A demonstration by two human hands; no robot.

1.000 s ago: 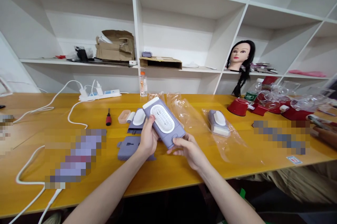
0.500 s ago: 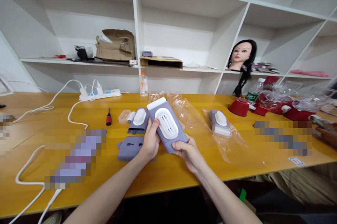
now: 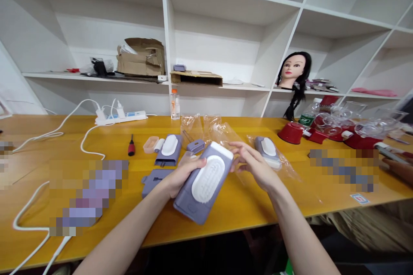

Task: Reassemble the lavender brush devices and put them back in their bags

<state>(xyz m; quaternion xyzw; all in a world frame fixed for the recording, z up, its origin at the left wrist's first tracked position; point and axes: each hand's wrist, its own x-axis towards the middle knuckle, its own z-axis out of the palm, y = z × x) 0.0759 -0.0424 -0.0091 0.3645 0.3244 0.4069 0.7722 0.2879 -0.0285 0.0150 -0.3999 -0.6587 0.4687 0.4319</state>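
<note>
Purple device (image 3: 209,179) swung, now leaning R; R hand (image 3: 253,164) shifted nr white end (image 3: 222,150), half-spread, contact unclear; L hand (image 3: 184,174) gripping device.

Setting: likely a small workshop or product-sample room; exact kind uncertain. Evidence: long wood-topped workbench (image 3: 250,204) before white cubbyhole shelving (image 3: 213,42); power strip (image 3: 130,116) and red-handled screwdriver (image 3: 130,148) on the bench; purple-and-white appliance (image 3: 208,180) with similar units (image 3: 170,150) nearby, one on clear plastic; torn cardboard box (image 3: 142,62) and black-haired mannequin head (image 3: 292,70) on shelves; red-based pieces (image 3: 290,133) clustered at right
</note>
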